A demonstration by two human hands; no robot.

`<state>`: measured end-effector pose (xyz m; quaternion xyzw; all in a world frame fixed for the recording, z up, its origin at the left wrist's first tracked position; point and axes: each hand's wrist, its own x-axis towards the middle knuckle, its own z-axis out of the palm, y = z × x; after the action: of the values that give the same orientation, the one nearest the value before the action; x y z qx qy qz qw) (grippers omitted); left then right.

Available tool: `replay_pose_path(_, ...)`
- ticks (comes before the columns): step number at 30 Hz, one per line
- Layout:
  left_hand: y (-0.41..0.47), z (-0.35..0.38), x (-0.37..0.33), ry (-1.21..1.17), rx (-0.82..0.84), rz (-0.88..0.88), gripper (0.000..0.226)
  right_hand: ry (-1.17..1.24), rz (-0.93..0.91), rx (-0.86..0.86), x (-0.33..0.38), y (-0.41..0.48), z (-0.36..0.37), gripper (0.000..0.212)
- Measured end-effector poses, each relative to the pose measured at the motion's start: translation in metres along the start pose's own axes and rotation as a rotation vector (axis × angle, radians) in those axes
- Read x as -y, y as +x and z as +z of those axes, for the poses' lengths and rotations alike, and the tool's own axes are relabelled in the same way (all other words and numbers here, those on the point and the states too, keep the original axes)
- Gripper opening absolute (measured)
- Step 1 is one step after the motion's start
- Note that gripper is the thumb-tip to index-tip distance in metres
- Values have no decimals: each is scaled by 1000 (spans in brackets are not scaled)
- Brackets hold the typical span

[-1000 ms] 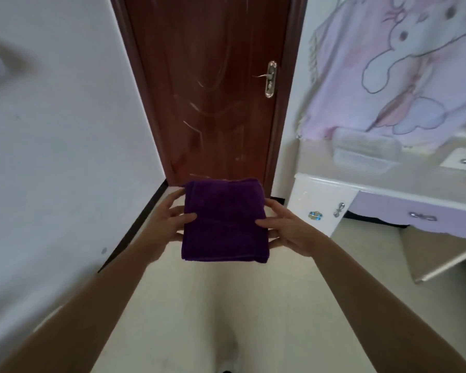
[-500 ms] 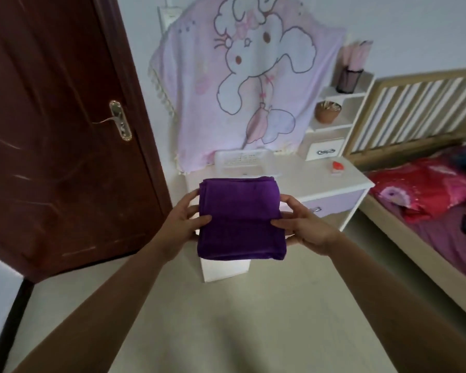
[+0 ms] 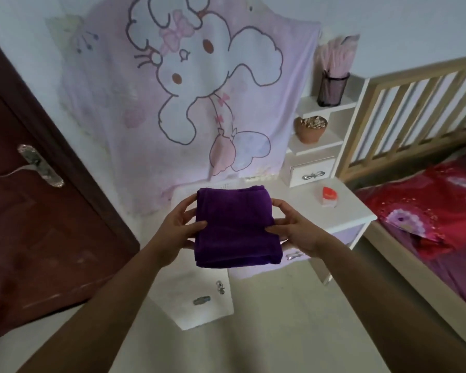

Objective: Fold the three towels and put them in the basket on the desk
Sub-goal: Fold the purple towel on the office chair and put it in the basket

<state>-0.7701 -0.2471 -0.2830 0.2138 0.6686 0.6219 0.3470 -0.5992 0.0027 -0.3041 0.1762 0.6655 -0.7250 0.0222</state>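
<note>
- The pink cloth (image 3: 199,90) hanging behind the desk (image 3: 345,211) carries a cartoon rabbit and no lettering you can read; the print on the small red-and-white packet (image 3: 328,196) on the desktop is too blurred to make out.
- You hold the folded purple towel (image 3: 237,224) flat in the air, between your two hands and over the desk's front edge.
- Your left hand (image 3: 175,232) grips the towel's left edge, thumb on top and fingers curled along the side and beneath.
- Your right hand (image 3: 296,227) grips the right edge the same way, thumb pressed onto the top.
- The basket (image 3: 182,191) sits on the desk against the cloth, just beyond the towel's far edge and mostly hidden by it; only a pale strip of rim shows.
- The dark door (image 3: 38,211) stands to the left of the desk and the bed (image 3: 428,211) just to its right, with open floor (image 3: 267,319) below your arms.
</note>
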Motion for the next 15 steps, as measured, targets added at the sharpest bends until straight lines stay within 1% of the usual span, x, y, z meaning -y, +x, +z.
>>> replay_pose_path(3, 28, -10, 0, -15, -56, -30, 62, -14, 19, 51, 10, 44, -12, 60)
replay_pose_path(7, 73, -35, 7, -37, -114, -76, 65, -42, 51, 102, 15, 105, -19, 62)
replay_pose_path(12, 147, -69, 32, -47, -108, -148, 67, -55, 145, 71, 7, 185, -26, 67)
replay_pose_path(15, 192, -89, 49, -42, -92, -225, 72, -50, 234, 56, 2, 230, -31, 72)
